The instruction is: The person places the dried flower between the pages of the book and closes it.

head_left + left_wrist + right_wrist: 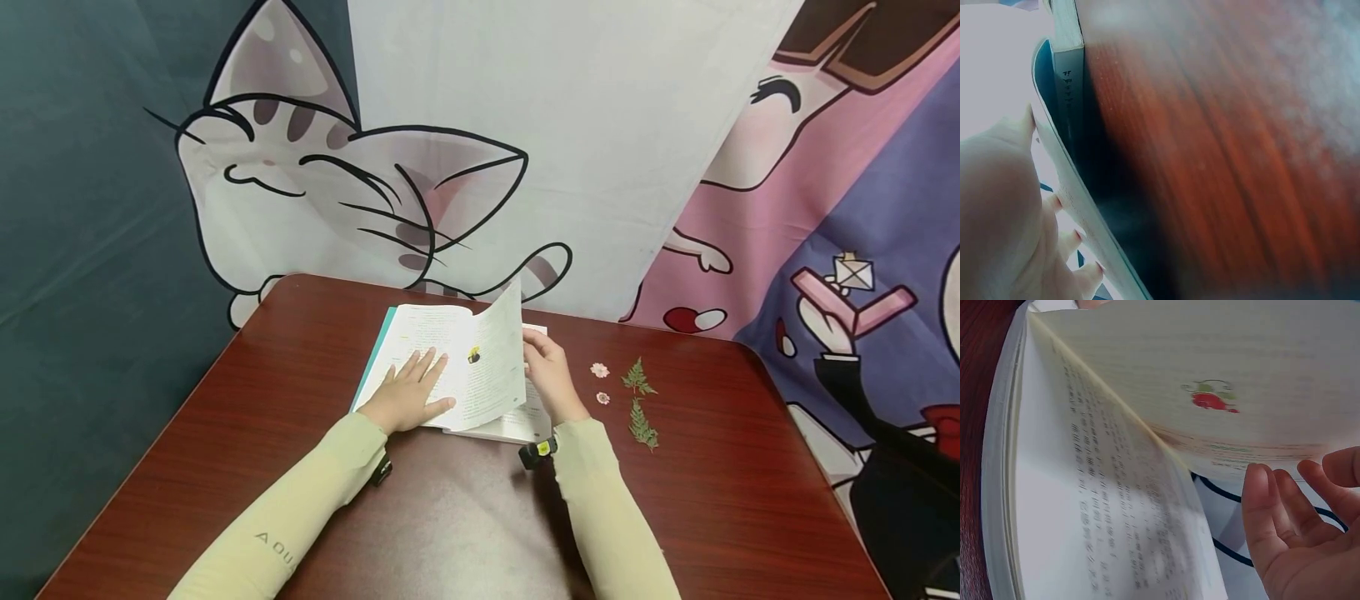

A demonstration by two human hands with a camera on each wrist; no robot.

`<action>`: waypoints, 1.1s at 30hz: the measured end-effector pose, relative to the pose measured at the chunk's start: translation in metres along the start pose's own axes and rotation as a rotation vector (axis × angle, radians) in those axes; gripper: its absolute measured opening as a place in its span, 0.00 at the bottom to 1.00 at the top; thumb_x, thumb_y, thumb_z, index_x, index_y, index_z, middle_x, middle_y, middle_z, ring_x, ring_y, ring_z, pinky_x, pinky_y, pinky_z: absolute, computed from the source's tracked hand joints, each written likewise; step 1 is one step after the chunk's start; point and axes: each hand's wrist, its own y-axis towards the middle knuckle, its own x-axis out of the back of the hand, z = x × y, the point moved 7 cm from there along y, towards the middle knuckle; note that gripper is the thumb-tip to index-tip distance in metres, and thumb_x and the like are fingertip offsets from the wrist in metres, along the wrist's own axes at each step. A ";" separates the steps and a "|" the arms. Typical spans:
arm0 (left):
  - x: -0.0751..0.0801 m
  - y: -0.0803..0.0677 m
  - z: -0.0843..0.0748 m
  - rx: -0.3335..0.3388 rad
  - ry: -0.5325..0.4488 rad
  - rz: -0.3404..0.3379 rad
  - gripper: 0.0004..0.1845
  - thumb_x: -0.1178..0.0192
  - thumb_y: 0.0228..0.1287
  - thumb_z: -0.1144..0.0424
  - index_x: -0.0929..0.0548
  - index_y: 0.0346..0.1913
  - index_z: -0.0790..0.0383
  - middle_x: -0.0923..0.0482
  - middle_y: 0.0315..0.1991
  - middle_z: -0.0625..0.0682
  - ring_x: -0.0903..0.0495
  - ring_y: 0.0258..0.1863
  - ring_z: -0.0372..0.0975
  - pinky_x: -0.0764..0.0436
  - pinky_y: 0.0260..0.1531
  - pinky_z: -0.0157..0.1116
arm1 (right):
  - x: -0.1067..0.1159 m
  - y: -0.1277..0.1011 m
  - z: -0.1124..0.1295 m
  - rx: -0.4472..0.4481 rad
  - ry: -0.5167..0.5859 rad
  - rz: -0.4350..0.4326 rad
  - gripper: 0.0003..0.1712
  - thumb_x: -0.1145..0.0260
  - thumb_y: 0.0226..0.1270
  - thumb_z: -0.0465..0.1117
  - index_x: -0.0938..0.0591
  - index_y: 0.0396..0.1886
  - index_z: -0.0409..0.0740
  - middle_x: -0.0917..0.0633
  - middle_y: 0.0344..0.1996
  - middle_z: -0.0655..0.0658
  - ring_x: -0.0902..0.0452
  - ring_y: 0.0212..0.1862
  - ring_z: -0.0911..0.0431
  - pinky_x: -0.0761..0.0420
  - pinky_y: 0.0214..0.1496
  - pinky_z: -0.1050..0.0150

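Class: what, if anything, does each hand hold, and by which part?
The left hand grips nothing, spread on the open teal-covered paper book. Whether the right hand pinches the raised white printed page at its outer edge cannot be told.

Even light fills the head view, glare paling the counter (442,512) near six o'clock; the left-wrist view burns out at ten o'clock, hazy at two; the right-wrist view is dimmer.

Head POV high, fwd/down, wrist POVs close, all incl. book (483,379)
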 end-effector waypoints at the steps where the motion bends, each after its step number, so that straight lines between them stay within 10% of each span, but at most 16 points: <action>1: 0.001 -0.001 -0.001 0.000 -0.004 0.000 0.45 0.55 0.76 0.36 0.55 0.83 0.57 0.61 0.83 0.58 0.62 0.81 0.56 0.55 0.72 0.66 | -0.003 0.001 0.000 0.003 -0.012 0.011 0.18 0.44 0.78 0.40 0.18 0.61 0.39 0.16 0.54 0.39 0.20 0.47 0.55 0.19 0.47 0.63; 20: 0.005 -0.003 -0.002 0.020 0.022 0.003 0.45 0.50 0.75 0.36 0.48 0.81 0.63 0.58 0.82 0.60 0.60 0.80 0.56 0.52 0.72 0.65 | -0.064 0.010 -0.023 0.014 -0.133 0.141 0.21 0.40 0.71 0.34 0.20 0.63 0.37 0.21 0.60 0.35 0.16 0.48 0.45 0.13 0.45 0.55; 33: 0.027 -0.015 0.013 -0.071 -0.233 -0.154 0.37 0.37 0.69 0.44 0.33 0.75 0.56 0.34 0.73 0.59 0.34 0.72 0.53 0.40 0.69 0.61 | -0.079 0.007 -0.032 0.008 -0.266 0.150 0.23 0.34 0.70 0.36 0.20 0.64 0.41 0.23 0.64 0.40 0.19 0.53 0.47 0.18 0.53 0.55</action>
